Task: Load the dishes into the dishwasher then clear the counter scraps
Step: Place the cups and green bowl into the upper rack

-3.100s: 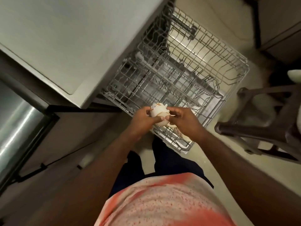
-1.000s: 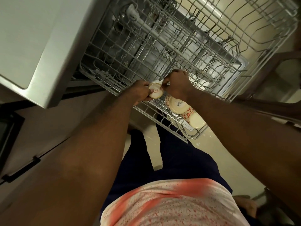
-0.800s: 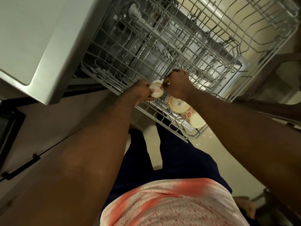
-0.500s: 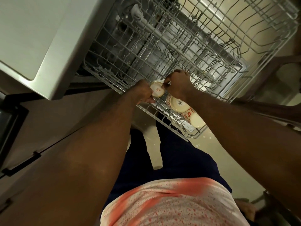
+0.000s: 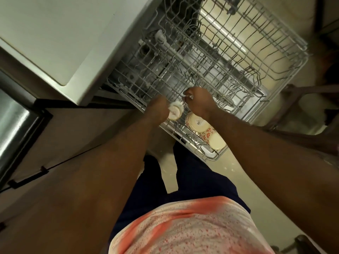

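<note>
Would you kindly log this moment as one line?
left hand: grips cup | right hand: curled at rack, grasp unclear | racked cups: two

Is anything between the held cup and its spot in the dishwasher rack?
Nothing visible does. The left hand holds the cup at the front wires of the dishwasher rack; two upturned cups stand beside it, to the right.

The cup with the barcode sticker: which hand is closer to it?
Right. The right hand is just beyond the barcode cup, close beside its rim. The left hand is farther off to its left, gripping a small cup.
</note>
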